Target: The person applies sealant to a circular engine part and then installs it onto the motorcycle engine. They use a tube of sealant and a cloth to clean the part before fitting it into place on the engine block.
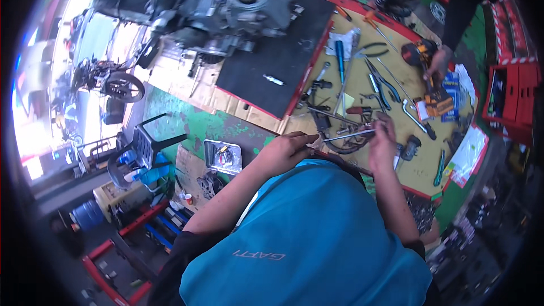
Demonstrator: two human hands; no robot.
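Observation:
My left hand [286, 153] is at the near edge of the yellow tool board [422, 173], fingers curled around something small that I cannot make out. My right hand [382, 141] grips a long silver metal tool [348, 135] that reaches toward my left fingers. A dark curved part [345, 148] lies just under the tool. Pliers [381, 90], a blue-handled screwdriver [340, 59] and a bent wrench [413, 113] lie beyond my hands.
A large engine [215, 5] stands beside a black mat [266, 73]. A co-worker's hand [439, 62] holds a yellow-black power tool [436, 99] at upper right. Left are a motorcycle [107, 85], a black stool [150, 147] and a metal tray [235, 167]; right, a red cabinet [513, 96].

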